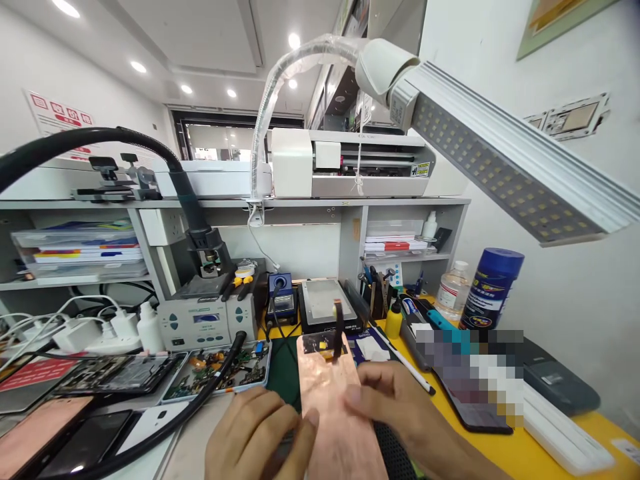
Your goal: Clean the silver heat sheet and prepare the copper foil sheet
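Copper sheet (pixel 327 393), left hand (pixel 255 433), right hand (pixel 400 407) pinching edges

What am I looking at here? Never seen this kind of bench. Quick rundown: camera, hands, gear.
One picture, from a camera worn on the person's head, looking down at a repair bench. No robot: two bare hands. The left hand and right hand both grip a copper-coloured phone panel, with a dark flex strip standing up from its top. Behind it sit a hot plate and a soldering station. At left lies a tray of small parts; at right a blue can on the yellow mat. An LED lamp hangs overhead.
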Available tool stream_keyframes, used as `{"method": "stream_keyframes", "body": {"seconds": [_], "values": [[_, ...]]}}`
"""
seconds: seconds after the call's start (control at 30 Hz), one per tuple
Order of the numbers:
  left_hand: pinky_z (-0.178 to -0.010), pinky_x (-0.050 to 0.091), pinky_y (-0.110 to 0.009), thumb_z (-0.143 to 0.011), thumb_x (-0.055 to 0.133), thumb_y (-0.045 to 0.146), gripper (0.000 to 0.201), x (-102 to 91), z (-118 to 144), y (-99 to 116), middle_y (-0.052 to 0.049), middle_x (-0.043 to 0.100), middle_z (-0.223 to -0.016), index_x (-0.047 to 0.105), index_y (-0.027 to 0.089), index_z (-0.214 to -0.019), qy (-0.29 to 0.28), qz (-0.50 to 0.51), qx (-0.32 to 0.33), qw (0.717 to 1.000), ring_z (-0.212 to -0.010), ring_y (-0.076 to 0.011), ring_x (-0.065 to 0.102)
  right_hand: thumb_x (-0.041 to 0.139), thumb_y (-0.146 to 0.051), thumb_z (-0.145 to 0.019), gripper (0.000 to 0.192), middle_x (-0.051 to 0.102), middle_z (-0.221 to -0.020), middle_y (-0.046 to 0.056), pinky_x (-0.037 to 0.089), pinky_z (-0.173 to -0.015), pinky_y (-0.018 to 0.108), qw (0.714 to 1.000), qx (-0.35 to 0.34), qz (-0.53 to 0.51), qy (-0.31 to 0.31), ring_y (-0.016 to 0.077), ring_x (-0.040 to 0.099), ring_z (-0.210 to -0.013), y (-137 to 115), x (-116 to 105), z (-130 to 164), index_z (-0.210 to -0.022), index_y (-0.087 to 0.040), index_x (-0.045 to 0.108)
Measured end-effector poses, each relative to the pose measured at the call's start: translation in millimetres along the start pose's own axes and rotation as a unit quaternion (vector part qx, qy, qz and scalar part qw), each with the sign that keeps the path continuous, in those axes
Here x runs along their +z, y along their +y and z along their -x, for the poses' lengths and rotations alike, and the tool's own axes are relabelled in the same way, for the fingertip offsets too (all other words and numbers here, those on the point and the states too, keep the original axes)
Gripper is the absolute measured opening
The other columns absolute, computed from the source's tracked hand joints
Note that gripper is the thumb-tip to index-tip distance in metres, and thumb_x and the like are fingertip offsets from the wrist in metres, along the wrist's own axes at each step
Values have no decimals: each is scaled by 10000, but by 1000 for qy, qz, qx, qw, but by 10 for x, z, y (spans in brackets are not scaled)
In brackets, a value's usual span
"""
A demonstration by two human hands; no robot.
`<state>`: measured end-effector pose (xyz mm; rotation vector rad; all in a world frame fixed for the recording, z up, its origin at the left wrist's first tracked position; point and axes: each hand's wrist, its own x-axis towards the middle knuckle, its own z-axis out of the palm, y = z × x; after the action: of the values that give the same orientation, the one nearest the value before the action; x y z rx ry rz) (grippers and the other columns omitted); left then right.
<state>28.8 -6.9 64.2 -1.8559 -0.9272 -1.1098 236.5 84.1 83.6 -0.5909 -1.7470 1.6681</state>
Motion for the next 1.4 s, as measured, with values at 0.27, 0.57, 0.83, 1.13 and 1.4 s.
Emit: {"method": "stream_keyframes", "body": {"seconds": [0.27, 0.57, 0.83, 1.13, 1.4], "values": [[-617, 555, -294, -878, 640, 372, 231, 133, -35, 51, -57, 679, -787, 692, 196, -1019, -81, 430, -532, 725, -694, -194, 649, 693, -473, -860, 369, 449, -681, -22, 291, -597, 250, 998, 4, 67, -2, 127, 377, -659, -27, -46, -29, -709, -147, 605], [-495, 437, -213, -720, 795, 529, 384, 190, -114, 251, -6, 584, -563, 745, 150, -746, -148, 505, -631, 570, -496, -108, 527, 749, -421, -815, 311, 476, -681, -36, 292, -583, 240, 996, 17, 85, 28, 118, 389, -643, 37, 2, -65, -732, -161, 600], [-535, 432, -203, -760, 756, 535, 391, 166, -123, 263, -8, 578, -603, 712, 149, -714, -164, 505, -615, 582, -559, -108, 509, 684, -237, -818, 134, 620, -701, 0, 361, -648, 258, 997, 65, 45, 1, 136, 489, -669, -4, -62, -69, -727, -145, 718], [-569, 446, -205, -844, 683, 521, 377, 167, -50, 186, 5, 580, -652, 689, 156, -754, -213, 515, -585, 590, -596, -111, 528, 642, -192, -801, 163, 483, -623, -32, 287, -603, 255, 994, 79, 56, -46, 116, 388, -636, -41, -123, -71, -654, -133, 677], [-592, 446, -227, -833, 689, 524, 378, 154, -66, 171, -14, 599, -714, 715, 148, -804, -215, 508, -605, 573, -624, -117, 499, 630, -197, -799, 192, 490, -603, -34, 339, -595, 239, 991, 104, 30, -74, 108, 417, -607, -114, -169, -88, -617, -138, 646]]}}
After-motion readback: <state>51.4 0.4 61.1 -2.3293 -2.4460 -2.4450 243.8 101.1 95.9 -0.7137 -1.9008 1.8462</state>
